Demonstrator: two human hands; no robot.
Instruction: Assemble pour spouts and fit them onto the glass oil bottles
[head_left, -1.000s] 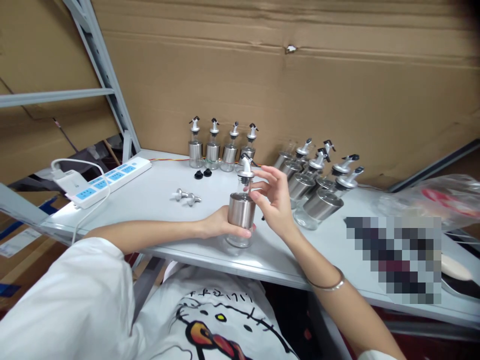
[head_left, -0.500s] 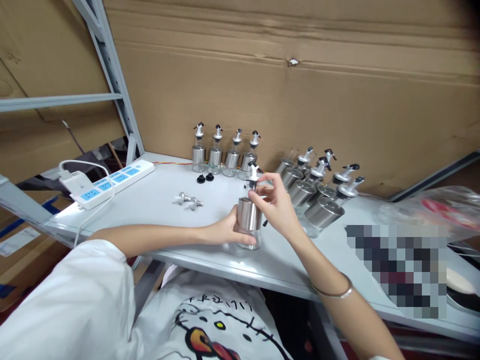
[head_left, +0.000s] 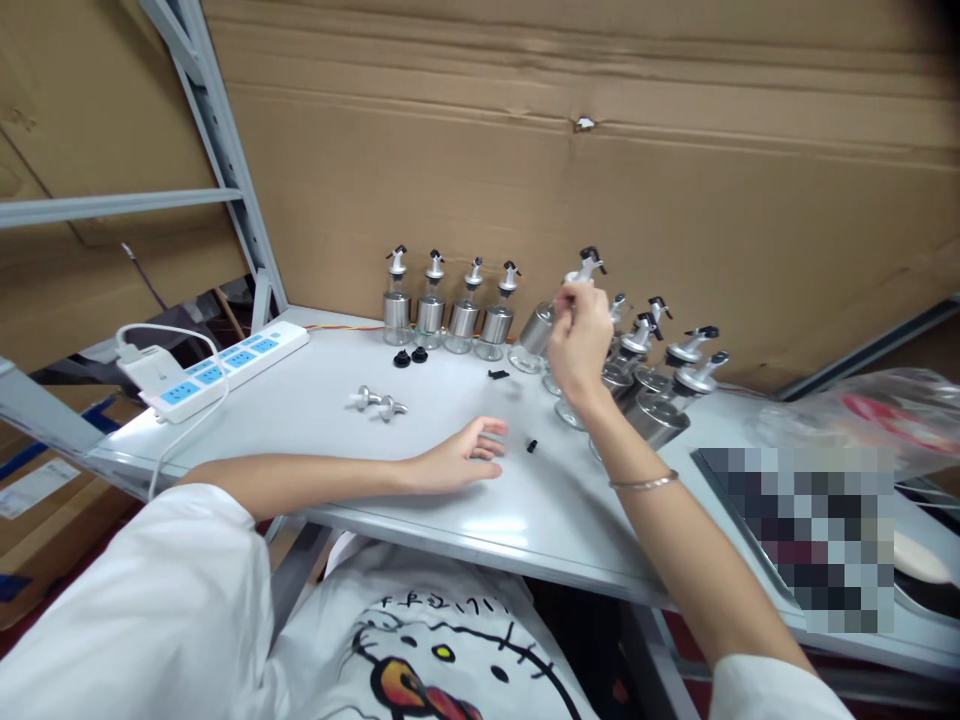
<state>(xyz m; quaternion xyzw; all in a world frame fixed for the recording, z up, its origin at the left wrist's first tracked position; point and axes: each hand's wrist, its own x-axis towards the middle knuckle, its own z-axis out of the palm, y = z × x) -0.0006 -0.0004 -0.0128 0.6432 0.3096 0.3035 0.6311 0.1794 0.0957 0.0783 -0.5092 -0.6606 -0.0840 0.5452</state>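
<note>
1. Our left hand (head_left: 459, 460) is empty, its fingers loosely spread over the counter (head_left: 442, 520).
2. Just right of it lies a small black piece (head_left: 532, 446); two metal spouts (head_left: 378, 403) lie farther left.
3. Our right hand (head_left: 581, 335) is closed at the neck of a tilted bottle (head_left: 535, 332), beside more bottles (head_left: 660, 415).
4. Four upright bottles (head_left: 465, 318) stand near the cardboard (head_left: 420, 170).

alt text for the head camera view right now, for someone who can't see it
A person's right hand holds a spouted glass-and-steel bottle by the neck, near similar bottles; the open left hand is empty at a grey table. Left of the held bottle stand four more, behind small black parts and metal ones.
</note>
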